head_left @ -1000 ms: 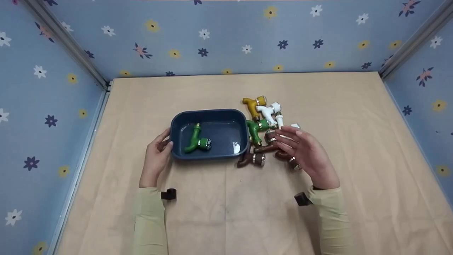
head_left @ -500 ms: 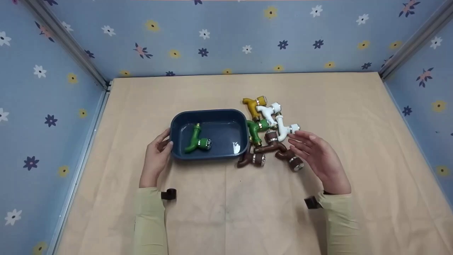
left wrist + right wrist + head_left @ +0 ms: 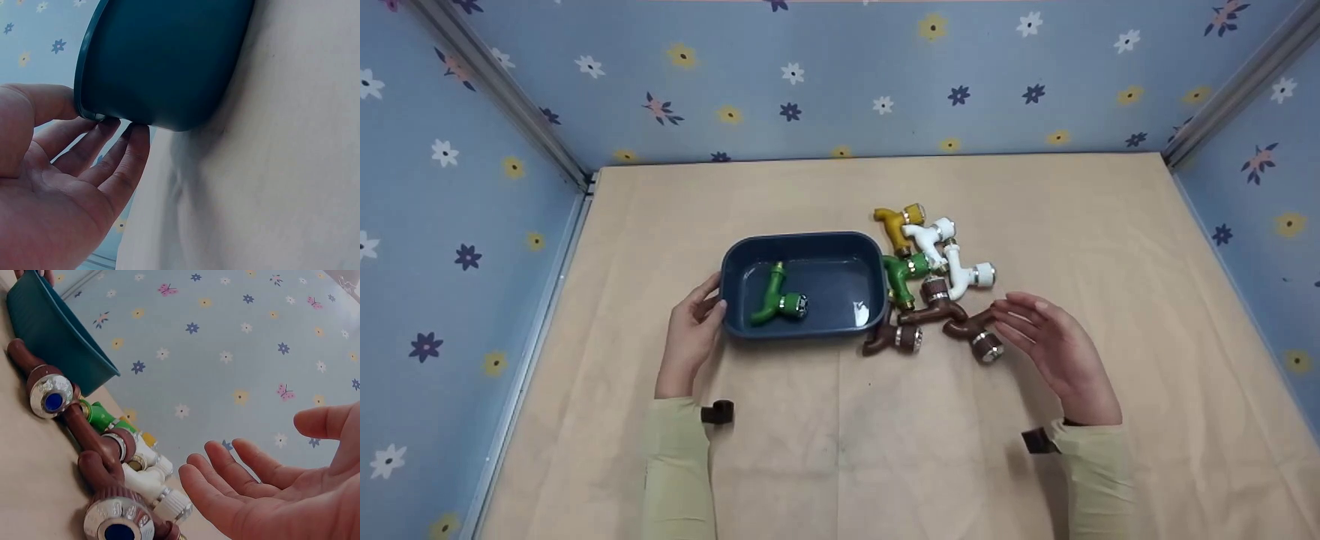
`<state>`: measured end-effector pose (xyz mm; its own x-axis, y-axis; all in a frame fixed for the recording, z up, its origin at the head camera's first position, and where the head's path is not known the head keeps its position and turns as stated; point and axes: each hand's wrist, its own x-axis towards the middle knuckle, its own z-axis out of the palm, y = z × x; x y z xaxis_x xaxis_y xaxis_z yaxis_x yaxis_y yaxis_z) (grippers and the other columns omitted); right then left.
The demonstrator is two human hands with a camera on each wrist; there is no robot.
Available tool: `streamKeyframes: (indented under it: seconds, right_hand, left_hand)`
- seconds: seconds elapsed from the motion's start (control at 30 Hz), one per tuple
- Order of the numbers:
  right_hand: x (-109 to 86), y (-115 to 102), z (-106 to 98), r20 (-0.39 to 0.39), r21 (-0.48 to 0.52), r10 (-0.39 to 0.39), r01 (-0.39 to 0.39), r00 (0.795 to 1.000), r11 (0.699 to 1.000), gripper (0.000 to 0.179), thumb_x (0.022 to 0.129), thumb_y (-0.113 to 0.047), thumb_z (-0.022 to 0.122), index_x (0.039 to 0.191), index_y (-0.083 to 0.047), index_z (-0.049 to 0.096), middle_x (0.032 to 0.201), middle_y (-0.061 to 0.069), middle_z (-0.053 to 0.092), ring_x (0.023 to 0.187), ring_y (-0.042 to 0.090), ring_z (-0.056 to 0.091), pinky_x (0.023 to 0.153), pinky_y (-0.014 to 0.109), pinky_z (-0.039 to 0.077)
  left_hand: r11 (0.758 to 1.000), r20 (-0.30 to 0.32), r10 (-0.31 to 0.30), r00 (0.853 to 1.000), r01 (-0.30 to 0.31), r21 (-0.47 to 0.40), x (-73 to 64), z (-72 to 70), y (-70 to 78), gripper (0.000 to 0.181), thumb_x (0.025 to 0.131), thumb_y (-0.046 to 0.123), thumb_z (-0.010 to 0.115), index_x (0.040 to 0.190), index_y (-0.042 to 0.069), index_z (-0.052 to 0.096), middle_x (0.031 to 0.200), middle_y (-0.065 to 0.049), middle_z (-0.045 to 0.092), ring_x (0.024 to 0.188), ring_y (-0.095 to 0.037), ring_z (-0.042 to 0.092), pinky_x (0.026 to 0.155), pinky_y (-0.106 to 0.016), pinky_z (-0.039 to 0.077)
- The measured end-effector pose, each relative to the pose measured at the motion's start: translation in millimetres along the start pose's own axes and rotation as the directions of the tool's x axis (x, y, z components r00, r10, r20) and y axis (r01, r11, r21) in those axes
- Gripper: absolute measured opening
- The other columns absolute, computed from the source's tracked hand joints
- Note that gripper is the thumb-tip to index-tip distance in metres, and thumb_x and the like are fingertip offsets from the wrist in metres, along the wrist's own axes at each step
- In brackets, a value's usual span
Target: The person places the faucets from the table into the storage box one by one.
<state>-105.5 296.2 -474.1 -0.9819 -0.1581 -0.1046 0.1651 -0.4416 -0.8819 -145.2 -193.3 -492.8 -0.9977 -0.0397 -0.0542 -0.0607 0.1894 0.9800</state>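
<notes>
1. My left grip (image 3: 690,341) is clamped on the left end of a deep, dark blue, plastic-looking rectangular tub (image 3: 836,292) with rounded corners, thumb at the rim, fingers against the outer wall. The exact fingertip contact is lost in shadow in the left wrist view, where the top edge cuts off the tub.
2. My right grip (image 3: 1057,356) holds nothing; its fingers are extended, the thumb apart from them, near the rightmost of the taps.
3. Inside the tub, towards its left, lies a glossy green tap with a silver-trimmed knob (image 3: 769,304).
4. Just right of the tub, a second green tap (image 3: 898,279) lies among the others; I can't tell whether it touches the wall.
5. Around it: a mustard-yellow tap (image 3: 894,225), two white taps (image 3: 960,277) and three reddish-brown taps (image 3: 976,328). The tub's corner hides part of the lower-left brown one; the right wrist view crops the nearest brown tap at the bottom.
6. Everything rests on a beige-covered tabletop (image 3: 840,457), with blue flowered panels (image 3: 840,67) around it.
</notes>
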Motion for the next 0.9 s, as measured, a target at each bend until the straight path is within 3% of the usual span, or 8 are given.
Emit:
streamKeyframes:
  seconds: [0.33, 0.53, 0.73, 0.9]
  right_hand:
    - [-5.5, 4, -13, -0.022, -0.036, 0.025, -0.026, 0.999, 0.999, 0.048, 0.106, -0.018, 0.029, 0.136, 0.019, 0.033, 0.137, 0.035, 0.040, 0.131, 0.050, 0.029, 0.106, 0.053, 0.028]
    - [-9.2, 9, -20, -0.053, -0.037, 0.062, -0.064, 0.997, 0.997, 0.045, 0.106, -0.019, 0.032, 0.134, 0.016, 0.039, 0.136, 0.033, 0.043, 0.130, 0.048, 0.032, 0.107, 0.050, 0.029]
    - [-11.6, 18, -23, -0.098, -0.050, 0.123, -0.128, 0.988, 0.990, 0.047, 0.106, -0.019, 0.033, 0.136, 0.017, 0.034, 0.136, 0.030, 0.046, 0.132, 0.045, 0.033, 0.107, 0.047, 0.030]
    - [-12.0, 22, -21, -0.139, -0.008, 0.155, -0.158, 0.978, 0.987, 0.044, 0.104, -0.018, 0.036, 0.134, 0.014, 0.040, 0.132, 0.027, 0.050, 0.131, 0.042, 0.037, 0.107, 0.045, 0.031]
  left_hand:
    - [1.000, -0.002, -0.004, 1.000, 0.004, 0.006, -1.7, 0.0, 0.3, 0.047, 0.096, -0.003, 0.050, 0.142, -0.003, 0.041, 0.143, -0.020, 0.042, 0.124, -0.034, 0.048, 0.097, -0.032, 0.042]
    - [1.000, 0.000, 0.014, 1.000, -0.014, 0.011, -2.8, 0.7, 0.0, 0.047, 0.096, -0.003, 0.050, 0.142, -0.003, 0.040, 0.143, -0.020, 0.041, 0.125, -0.034, 0.047, 0.092, -0.023, 0.043]
    - [1.000, -0.001, 0.023, 1.000, -0.023, 0.003, -2.0, 1.0, -1.4, 0.047, 0.096, -0.004, 0.050, 0.142, -0.004, 0.040, 0.144, -0.021, 0.040, 0.125, -0.036, 0.046, 0.095, -0.027, 0.043]
    - [0.999, -0.003, 0.027, 1.000, -0.027, -0.023, 1.6, 0.1, -10.6, 0.047, 0.097, -0.004, 0.050, 0.142, -0.003, 0.040, 0.144, -0.020, 0.040, 0.125, -0.036, 0.046, 0.095, -0.026, 0.043]
